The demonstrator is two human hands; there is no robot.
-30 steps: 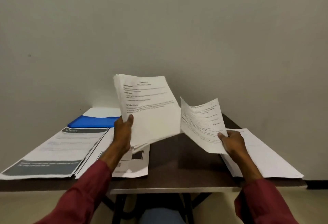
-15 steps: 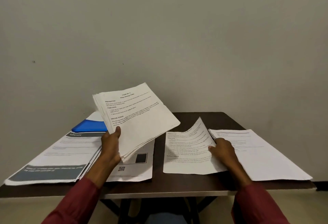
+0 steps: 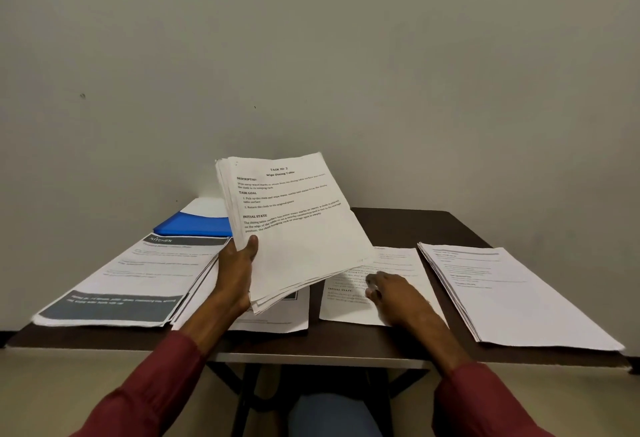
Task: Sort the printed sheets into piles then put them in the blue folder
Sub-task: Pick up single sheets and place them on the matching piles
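My left hand (image 3: 239, 270) grips a thick stack of printed sheets (image 3: 294, 228), held tilted above the dark table (image 3: 398, 225). Its top page reads "Wipe Dining Table". My right hand (image 3: 391, 293) rests with blurred, loosely bent fingers on a single printed sheet (image 3: 412, 263) lying flat at the table's middle. A pile of text pages (image 3: 512, 294) lies at the right. At the left lies a pile with grey banners (image 3: 128, 280), and another pile (image 3: 277, 315) sits partly under the held stack. The blue folder (image 3: 197, 225) lies at the back left.
A white sheet (image 3: 204, 206) lies behind the blue folder. The table stands against a plain wall, and its front edge is close to my sleeves. The right and left piles overhang the table's front corners.
My right hand carried one sheet down from the air, laid it flat at the table's middle and let it go. My left hand swung the stack left, then back toward the centre.
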